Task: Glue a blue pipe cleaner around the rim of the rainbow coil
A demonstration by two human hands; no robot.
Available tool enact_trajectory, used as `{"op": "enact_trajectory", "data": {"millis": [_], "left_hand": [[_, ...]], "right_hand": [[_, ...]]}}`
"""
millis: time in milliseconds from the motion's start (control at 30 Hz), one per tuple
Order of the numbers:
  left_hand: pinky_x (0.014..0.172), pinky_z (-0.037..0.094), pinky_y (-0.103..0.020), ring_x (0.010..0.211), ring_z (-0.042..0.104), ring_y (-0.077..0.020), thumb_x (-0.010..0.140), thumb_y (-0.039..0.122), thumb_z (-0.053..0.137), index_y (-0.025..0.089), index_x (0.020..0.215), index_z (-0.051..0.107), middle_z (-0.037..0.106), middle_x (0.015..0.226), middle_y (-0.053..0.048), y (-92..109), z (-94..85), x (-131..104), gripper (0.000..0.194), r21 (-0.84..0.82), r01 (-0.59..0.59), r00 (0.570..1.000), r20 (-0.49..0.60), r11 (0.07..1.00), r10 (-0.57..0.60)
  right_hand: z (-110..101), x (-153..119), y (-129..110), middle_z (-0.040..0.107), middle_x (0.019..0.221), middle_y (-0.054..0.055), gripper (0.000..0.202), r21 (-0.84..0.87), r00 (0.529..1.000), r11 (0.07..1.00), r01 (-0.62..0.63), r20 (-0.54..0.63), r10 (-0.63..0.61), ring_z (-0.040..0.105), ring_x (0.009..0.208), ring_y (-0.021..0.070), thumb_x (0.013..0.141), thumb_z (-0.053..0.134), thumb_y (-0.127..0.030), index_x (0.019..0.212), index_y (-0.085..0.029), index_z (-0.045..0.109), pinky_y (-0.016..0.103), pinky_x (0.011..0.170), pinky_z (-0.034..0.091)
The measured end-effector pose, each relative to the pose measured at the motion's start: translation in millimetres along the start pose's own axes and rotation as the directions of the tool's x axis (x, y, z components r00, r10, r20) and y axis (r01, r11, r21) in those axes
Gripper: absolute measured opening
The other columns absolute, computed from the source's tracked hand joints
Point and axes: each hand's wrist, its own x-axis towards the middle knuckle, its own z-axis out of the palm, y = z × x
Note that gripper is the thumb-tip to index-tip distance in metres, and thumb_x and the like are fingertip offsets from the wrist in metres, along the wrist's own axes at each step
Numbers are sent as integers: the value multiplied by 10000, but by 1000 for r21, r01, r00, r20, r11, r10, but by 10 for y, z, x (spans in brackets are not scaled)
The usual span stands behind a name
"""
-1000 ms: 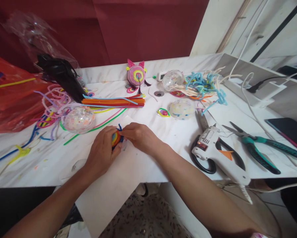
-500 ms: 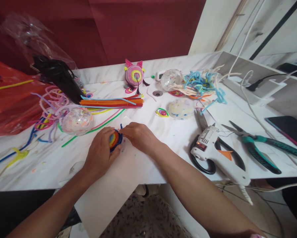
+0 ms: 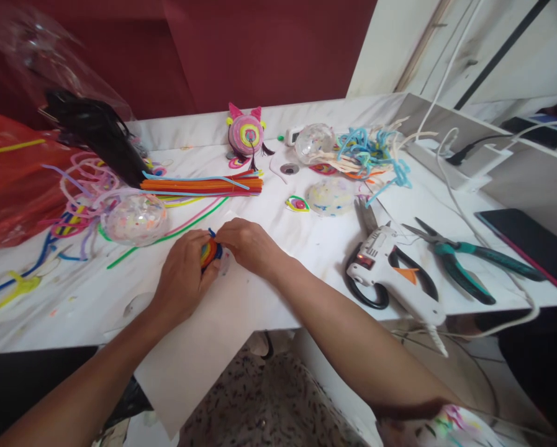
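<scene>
A small round coil (image 3: 208, 253) in rainbow colours with a dark blue outer ring is held above a white sheet of paper (image 3: 203, 341). My left hand (image 3: 182, 271) wraps round its left side, fingers on top and thumb below. At the coil's upper right edge, my right hand (image 3: 243, 245) is closed in a pinch on the blue strip, whose short end sticks up between the hands. The right fingertips are partly hidden. Behind the hands lies a bundle of orange and red pipe cleaners (image 3: 201, 185).
A pink round figure (image 3: 245, 135) stands at the back. Clear speckled domes (image 3: 136, 219) and tangled pipe cleaners (image 3: 364, 149) lie on both sides. To the right are a white glue gun (image 3: 387, 267), scissors (image 3: 366, 216), green-handled pliers (image 3: 464, 257) and a dark phone (image 3: 529, 242).
The view has shifted slightly, so the tabletop things appear further left and a little higher. The coil is more covered by my fingers; both hands keep their hold.
</scene>
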Motion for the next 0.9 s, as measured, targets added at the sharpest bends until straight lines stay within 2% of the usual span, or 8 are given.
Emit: {"op": "enact_trajectory", "data": {"millis": [167, 300, 400, 500, 600, 700, 767, 900], "left_hand": [[1184, 554, -705, 1369, 678, -414, 1060, 394, 561, 245, 1320, 559, 713, 1428, -176, 18, -3, 67, 300, -29, 56, 998, 2, 998, -56], [1254, 513, -671, 1422, 638, -377, 1081, 398, 563, 257, 1339, 534, 690, 1453, -134, 62, -17, 81, 295, -32, 69, 997, 22, 997, -69], [1273, 503, -644, 1429, 625, -366, 1081, 423, 551, 245, 1338, 538, 686, 1468, -131, 92, -34, 85, 313, -24, 79, 996, 34, 997, -78], [1269, 506, -617, 1421, 634, -362, 1085, 451, 536, 223, 1343, 548, 691, 1467, -147, 102, -49, 93, 344, -12, 87, 995, 47, 996, -86], [1253, 508, -632, 1417, 640, -400, 1058, 487, 520, 186, 1357, 571, 697, 1459, -193, 93, -56, 101, 428, 2, 78, 995, 56, 997, -78], [1249, 505, -641, 1428, 632, -434, 1013, 513, 528, 146, 1377, 600, 693, 1463, -224, 83, -61, 111, 522, 26, 97, 991, 85, 995, -99], [1263, 495, -630, 1444, 624, -432, 997, 522, 528, 133, 1387, 611, 688, 1479, -222, 85, -66, 121, 557, 43, 115, 987, 105, 992, -119], [1292, 466, -643, 1488, 599, -448, 966, 532, 513, 65, 1413, 625, 665, 1534, -252, 103, -79, 147, 656, 74, 135, 980, 139, 988, -144]], "right_hand": [[-94, -17, -67, 809, 1309, 107, 438, -40, 997, 997, -67, 45, 69, 716, 1233, 238, 1082, 539, 45, 1404, -181, 733, 339, 996, 554], [-288, -165, -173, 783, 1351, 88, 498, -176, 993, 979, -107, 31, 114, 694, 1292, 246, 1097, 428, 49, 1420, -203, 712, 330, 967, 560], [-458, -507, -317, 796, 1304, 101, 442, -175, 981, 972, -160, -140, 136, 715, 1292, 255, 1134, 424, -1, 1418, -163, 722, 366, 1024, 581], [-495, -1105, -501, 837, 1187, 96, 320, -57, 930, 993, -100, -360, 72, 795, 1117, 232, 1192, 485, -150, 1360, -184, 754, 393, 987, 642], [-320, -1775, -704, 855, 990, 47, 319, 94, 899, 994, -56, -428, 91, 821, 872, 227, 1118, 607, -101, 1344, -274, 752, 407, 798, 695], [-33, -2278, -917, 862, 969, 62, 435, 119, 852, 974, -193, -472, 227, 833, 850, 272, 1015, 576, -5, 1294, -296, 738, 462, 745, 700], [148, -2490, -1042, 846, 953, 83, 450, 110, 819, 955, -276, -494, 294, 821, 791, 259, 969, 567, 27, 1251, -277, 743, 402, 648, 675], [481, -2792, -1118, 835, 977, 79, 429, 286, 733, 855, -432, -441, 518, 839, 860, 249, 970, 549, 21, 1173, -292, 761, 372, 735, 702]]}}
